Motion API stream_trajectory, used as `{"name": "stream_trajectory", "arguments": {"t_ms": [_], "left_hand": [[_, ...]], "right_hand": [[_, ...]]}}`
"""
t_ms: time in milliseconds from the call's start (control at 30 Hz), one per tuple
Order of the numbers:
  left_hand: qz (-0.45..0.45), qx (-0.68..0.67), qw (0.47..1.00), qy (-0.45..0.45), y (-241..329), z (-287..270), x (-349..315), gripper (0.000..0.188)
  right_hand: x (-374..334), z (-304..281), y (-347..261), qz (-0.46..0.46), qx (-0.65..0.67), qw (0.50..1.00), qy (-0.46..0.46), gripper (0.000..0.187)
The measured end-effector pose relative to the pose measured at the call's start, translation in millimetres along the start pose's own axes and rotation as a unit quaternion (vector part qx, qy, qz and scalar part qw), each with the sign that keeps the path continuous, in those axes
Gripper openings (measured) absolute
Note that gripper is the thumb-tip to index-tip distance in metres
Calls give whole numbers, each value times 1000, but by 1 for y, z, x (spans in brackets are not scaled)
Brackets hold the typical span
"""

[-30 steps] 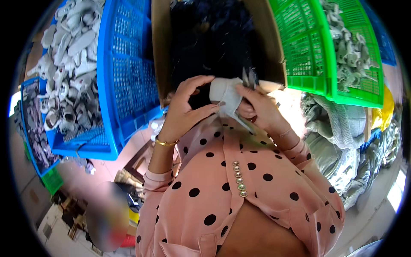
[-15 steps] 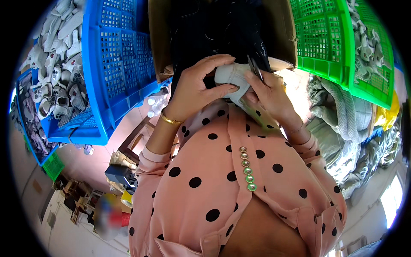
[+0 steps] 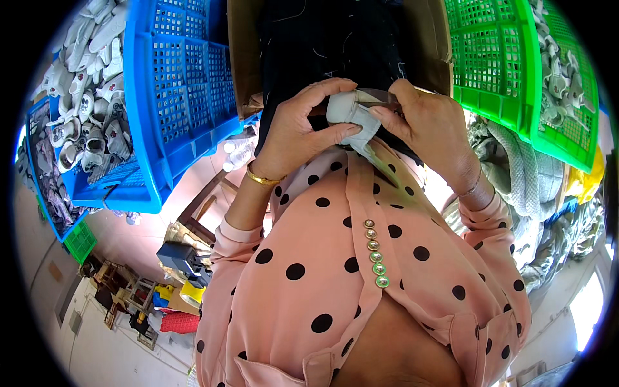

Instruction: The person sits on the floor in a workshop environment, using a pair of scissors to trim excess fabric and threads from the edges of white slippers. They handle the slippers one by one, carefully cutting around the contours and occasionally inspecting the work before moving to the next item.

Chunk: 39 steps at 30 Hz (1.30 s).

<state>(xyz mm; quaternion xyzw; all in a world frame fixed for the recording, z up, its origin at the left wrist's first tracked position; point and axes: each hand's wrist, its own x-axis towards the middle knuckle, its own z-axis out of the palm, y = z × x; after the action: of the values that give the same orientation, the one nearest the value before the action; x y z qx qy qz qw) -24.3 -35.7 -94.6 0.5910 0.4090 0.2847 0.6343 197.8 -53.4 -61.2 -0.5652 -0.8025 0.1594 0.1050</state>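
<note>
Above my lap, my left hand (image 3: 293, 132) grips a small pale grey shoe (image 3: 351, 113), the thumb on its near side and the fingers curled round its far side. My right hand (image 3: 435, 126) is closed on a thin metal blade (image 3: 376, 98), held by the right of the shoe's upper end. Its handle is hidden in the palm, so I cannot make out the exact kind of tool. The right thumb is close to the shoe's edge. A pale, narrow part of the shoe hangs down toward my polka-dot shirt.
To the left stands a blue crate (image 3: 148, 129) with many small grey shoes (image 3: 97, 122). A green crate (image 3: 493, 64) with pale pieces is at the right, above grey quilted cloth (image 3: 519, 168). A cardboard box (image 3: 440, 39) lies ahead, around dark cloth (image 3: 322, 45).
My right hand has moved slightly right and up and turned. The blade, upright before, now lies more level against the shoe's upper end. My left hand keeps its hold on the shoe.
</note>
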Motion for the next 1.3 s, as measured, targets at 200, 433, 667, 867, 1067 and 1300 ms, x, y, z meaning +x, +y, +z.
{"name": "stream_trajectory", "arguments": {"t_ms": [200,433,667,867,1067,1300], "left_hand": [[7,0,1000,-7,-1,0,1,54],[-27,15,999,-31,5,-5,0,62],[-28,33,998,-49,7,-7,-2,60],[-37,-4,998,-58,2,-11,-3,58],[-4,13,1000,-22,6,-4,0,55],[21,62,997,28,3,17,-6,53]], "right_hand": [[5,6,1,6,83,997,-3,47],[4,28,1,198,554,793,-156,50],[-1,22,-7,298,668,653,-193,50],[-3,31,7,290,746,535,-272,46],[6,16,-2,257,645,688,-211,47],[-8,6,-13,246,597,747,-160,53]]}}
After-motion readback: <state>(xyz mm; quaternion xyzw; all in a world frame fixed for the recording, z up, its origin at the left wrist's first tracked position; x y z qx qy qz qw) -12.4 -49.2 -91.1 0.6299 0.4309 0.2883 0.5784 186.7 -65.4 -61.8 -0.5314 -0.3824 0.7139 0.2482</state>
